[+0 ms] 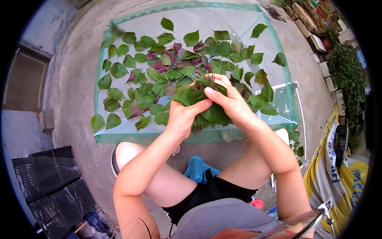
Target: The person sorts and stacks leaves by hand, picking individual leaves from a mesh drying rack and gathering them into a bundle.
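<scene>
A thick bundle of green perilla leaves (pixel 215 114) is gripped between my two hands, above the near side of a net-covered surface. My left hand (pixel 184 115) clasps its left side, thumb lying across the leaves. On the right, my right hand (pixel 229 97) pinches the stem end with thumb and fingers. Under and around both hands, many loose leaves (pixel 118 70) lie spread over the pale mesh net (pixel 215 18) with its green border. Some leaves show purple undersides (pixel 160 66), mostly near the middle. My hands hide part of the net behind the bundle.
A blue plastic stool (pixel 197 169) stands between my legs. Black crates (pixel 45 175) are at the lower left by the wall. On the right are a white metal rack (pixel 297 99), yellow and white sacks (pixel 328 159), bricks and plants (pixel 344 63).
</scene>
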`<state>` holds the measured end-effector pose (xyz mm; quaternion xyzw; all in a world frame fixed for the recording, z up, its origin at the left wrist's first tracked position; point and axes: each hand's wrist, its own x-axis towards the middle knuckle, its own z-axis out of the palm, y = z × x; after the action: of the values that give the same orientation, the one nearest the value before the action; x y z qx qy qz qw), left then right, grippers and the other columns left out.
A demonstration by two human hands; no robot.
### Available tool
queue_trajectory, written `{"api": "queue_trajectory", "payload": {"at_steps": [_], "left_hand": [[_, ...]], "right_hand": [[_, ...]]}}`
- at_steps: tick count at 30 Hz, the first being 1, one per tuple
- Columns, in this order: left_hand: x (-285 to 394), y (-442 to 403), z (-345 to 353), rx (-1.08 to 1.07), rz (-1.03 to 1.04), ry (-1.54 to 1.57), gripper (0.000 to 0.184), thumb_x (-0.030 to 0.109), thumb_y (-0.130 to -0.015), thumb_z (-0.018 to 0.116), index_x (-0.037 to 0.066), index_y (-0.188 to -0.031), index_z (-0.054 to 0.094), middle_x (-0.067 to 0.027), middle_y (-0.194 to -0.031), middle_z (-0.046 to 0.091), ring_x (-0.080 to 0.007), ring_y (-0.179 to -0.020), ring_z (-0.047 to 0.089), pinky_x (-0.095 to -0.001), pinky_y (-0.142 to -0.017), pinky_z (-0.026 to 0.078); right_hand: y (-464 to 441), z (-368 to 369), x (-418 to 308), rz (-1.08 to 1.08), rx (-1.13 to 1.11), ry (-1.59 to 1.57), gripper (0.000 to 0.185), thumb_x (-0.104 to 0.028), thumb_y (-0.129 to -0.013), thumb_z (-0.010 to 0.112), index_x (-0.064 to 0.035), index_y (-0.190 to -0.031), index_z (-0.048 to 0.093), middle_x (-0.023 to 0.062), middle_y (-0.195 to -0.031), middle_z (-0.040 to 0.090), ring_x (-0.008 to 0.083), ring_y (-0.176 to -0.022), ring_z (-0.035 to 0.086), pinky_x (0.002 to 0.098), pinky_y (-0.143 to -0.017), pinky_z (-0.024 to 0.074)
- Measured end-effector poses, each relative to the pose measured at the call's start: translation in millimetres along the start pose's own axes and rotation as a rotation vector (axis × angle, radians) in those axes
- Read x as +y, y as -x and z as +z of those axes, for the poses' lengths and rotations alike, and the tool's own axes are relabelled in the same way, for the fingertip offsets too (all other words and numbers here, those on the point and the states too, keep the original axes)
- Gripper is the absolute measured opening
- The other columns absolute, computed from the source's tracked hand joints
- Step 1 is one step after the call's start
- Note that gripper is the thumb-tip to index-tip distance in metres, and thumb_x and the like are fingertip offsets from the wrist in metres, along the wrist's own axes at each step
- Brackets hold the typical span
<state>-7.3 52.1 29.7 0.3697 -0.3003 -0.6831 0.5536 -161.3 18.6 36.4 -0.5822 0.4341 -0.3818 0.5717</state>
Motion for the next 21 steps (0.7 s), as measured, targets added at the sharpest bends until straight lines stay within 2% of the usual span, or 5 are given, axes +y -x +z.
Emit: {"api": "queue_trajectory", "payload": {"at_steps": [8, 14, 16, 19, 21], "left_hand": [[3, -1, 7, -0.018, 0.004, 0.117, 0.046, -0.004, -0.076, 0.071, 0.004, -0.120, 0.058, -0.0045, -0.112, 0.064, -0.0143, -0.100, 0.061, -0.0296, -0.088, 0.049], [9, -2, 8, -0.039, 0.039, 0.177, 0.042, -0.003, -0.079, 0.068, 0.003, -0.119, 0.057, -0.0069, -0.114, 0.063, -0.0169, -0.102, 0.060, -0.0317, -0.089, 0.049], [17, -2, 7, -0.015, 0.115, 0.164, 0.035, -0.002, -0.078, 0.069, 0.002, -0.112, 0.063, -0.0055, -0.108, 0.066, -0.0141, -0.097, 0.061, -0.0297, -0.086, 0.049], [31, -4, 2, 0.009, 0.129, 0.221, 0.032, -0.002, -0.078, 0.069, 0.001, -0.109, 0.064, -0.0066, -0.106, 0.067, -0.0139, -0.092, 0.063, -0.0291, -0.082, 0.051], [40, -5, -2, 0.050, 0.158, 0.249, 0.029, -0.002, -0.078, 0.069, 0.000, -0.107, 0.064, -0.0066, -0.101, 0.068, -0.0134, -0.086, 0.064, -0.0283, -0.077, 0.052]], "right_hand": [[5, -2, -23, 0.194, -0.137, -0.357, 0.043, -0.023, -0.090, 0.064, 0.0001, -0.125, 0.054, 0.0060, -0.127, 0.046, 0.0147, -0.115, 0.046, 0.0288, -0.099, 0.0364], [7, -4, -27, -0.073, -0.030, -0.095, 0.051, -0.025, -0.089, 0.062, 0.0006, -0.130, 0.050, 0.0087, -0.128, 0.049, 0.0180, -0.120, 0.045, 0.0311, -0.103, 0.0329], [4, -8, -28, -0.182, -0.026, -0.015, 0.061, -0.040, -0.090, 0.053, -0.0025, -0.137, 0.045, 0.0096, -0.137, 0.046, 0.0196, -0.125, 0.042, 0.0327, -0.107, 0.0282], [-2, -11, -31, -0.196, 0.060, -0.117, 0.063, -0.044, -0.091, 0.052, -0.0049, -0.139, 0.042, 0.0096, -0.135, 0.048, 0.0151, -0.118, 0.046, 0.0330, -0.099, 0.0337], [-8, -16, -33, -0.085, 0.176, -0.177, 0.047, -0.031, -0.091, 0.057, -0.0055, -0.131, 0.050, 0.0082, -0.126, 0.054, 0.0129, -0.103, 0.053, 0.0289, -0.087, 0.0413]]}}
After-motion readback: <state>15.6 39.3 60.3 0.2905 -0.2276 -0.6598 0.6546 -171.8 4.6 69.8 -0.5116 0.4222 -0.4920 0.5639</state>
